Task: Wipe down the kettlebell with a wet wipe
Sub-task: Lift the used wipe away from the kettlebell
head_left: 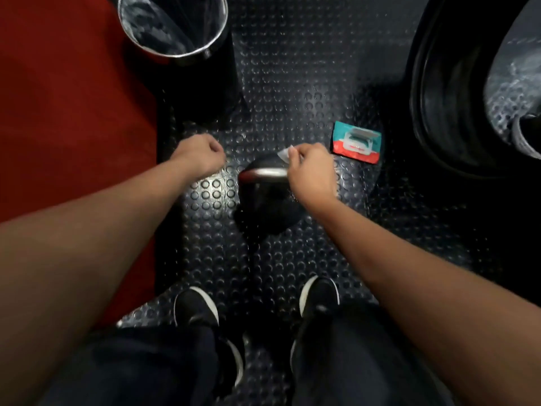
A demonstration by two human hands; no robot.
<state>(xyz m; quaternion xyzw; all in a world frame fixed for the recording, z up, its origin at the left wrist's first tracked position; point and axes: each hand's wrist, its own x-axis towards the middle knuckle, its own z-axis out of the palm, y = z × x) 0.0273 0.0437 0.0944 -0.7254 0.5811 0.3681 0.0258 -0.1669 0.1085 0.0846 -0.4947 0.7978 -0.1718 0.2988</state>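
Seemingly early on: the right hand [311, 171] pinches a wipe [284, 154] at the handle of the kettlebell [268, 197], mid-mat [292, 83]. Left hand [200, 155] hangs fisted, empty, beside it. Body looks unwiped; pack [356, 142] lies near, bin [175, 27] at the far-left edge.

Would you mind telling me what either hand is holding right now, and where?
The right hand pinches a wet wipe by one end, above the kettlebell. The left hand is fisted, apparently empty.

Dark rubber flooring [292, 68] with raised round studs covers the ground. A red mat [67, 112] borders it on the left. Light is dim.
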